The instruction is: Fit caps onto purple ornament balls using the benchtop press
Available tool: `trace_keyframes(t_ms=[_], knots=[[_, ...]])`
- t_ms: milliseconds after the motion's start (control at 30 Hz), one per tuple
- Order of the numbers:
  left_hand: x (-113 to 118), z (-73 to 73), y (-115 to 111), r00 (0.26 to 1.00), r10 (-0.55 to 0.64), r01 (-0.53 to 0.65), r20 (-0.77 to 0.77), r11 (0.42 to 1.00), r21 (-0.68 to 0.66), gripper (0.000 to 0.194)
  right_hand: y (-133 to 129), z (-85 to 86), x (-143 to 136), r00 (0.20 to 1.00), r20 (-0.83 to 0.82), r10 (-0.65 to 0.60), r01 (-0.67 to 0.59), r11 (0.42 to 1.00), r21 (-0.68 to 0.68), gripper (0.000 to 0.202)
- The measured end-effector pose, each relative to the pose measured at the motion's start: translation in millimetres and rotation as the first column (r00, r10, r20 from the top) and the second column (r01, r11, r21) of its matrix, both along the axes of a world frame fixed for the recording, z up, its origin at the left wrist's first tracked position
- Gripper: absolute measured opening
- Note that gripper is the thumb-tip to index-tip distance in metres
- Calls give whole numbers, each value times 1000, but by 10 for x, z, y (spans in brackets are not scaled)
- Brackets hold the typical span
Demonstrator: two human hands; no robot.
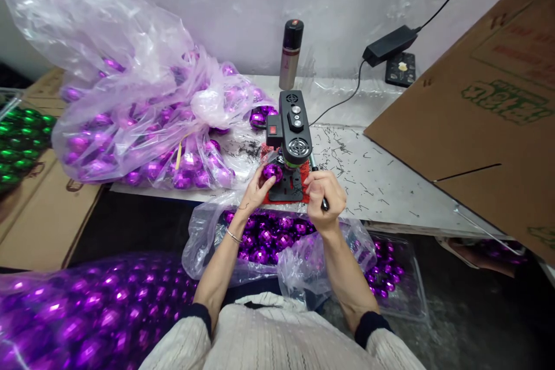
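A small black bench press [296,127] with a red switch and round vents stands on a red mat [306,173] at the table's front edge. My left hand [259,186] is closed round a shiny purple faceted ball [272,173], held under the press head on its left side. My right hand [326,196] wraps round the black-ended lever [325,204] at the right of the press. Just below both hands, an open plastic bag [203,237] holds many purple balls [265,238]. What the ball touches under the head is hidden.
A large clear bag [130,69] of purple balls covers the table's left side. A spray can [291,55] and a power adapter [390,45] stand behind. A cardboard box [477,110] leans in at right. Black scraps litter the white tabletop [368,176].
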State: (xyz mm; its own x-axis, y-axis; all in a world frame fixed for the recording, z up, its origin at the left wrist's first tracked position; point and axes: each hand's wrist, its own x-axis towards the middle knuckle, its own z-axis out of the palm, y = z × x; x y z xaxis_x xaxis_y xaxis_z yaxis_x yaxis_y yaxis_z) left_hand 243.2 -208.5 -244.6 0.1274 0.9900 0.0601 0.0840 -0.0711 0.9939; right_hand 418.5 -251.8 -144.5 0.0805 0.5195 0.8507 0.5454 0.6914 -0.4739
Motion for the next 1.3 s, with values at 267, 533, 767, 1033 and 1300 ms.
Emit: trace_keyframes(t_ms=[267, 533, 767, 1033, 1300], knots=[[105, 21, 20, 963, 39, -5, -268, 992, 124, 64, -7, 36, 1, 1000, 11, -5, 5, 1000, -2, 25], [224, 38, -32, 914, 109, 21, -391, 950, 313, 59, -8, 38, 1, 1000, 16, 4, -4, 1000, -1, 25], [265, -62, 27, 897, 106, 50, -430, 940, 336, 61, -11, -4, 5, 1000, -9, 16, -16, 1000, -4, 24], [244, -230, 3, 906, 102, 71, -411, 920, 384, 67, -14, -14, -8, 1000, -14, 0, 0, 1000, -5, 24], [258, -268, 10, 894, 123, 53, -432, 926, 375, 67, 6, -379, 2, 999, -36, 9, -8, 1000, 30, 23]])
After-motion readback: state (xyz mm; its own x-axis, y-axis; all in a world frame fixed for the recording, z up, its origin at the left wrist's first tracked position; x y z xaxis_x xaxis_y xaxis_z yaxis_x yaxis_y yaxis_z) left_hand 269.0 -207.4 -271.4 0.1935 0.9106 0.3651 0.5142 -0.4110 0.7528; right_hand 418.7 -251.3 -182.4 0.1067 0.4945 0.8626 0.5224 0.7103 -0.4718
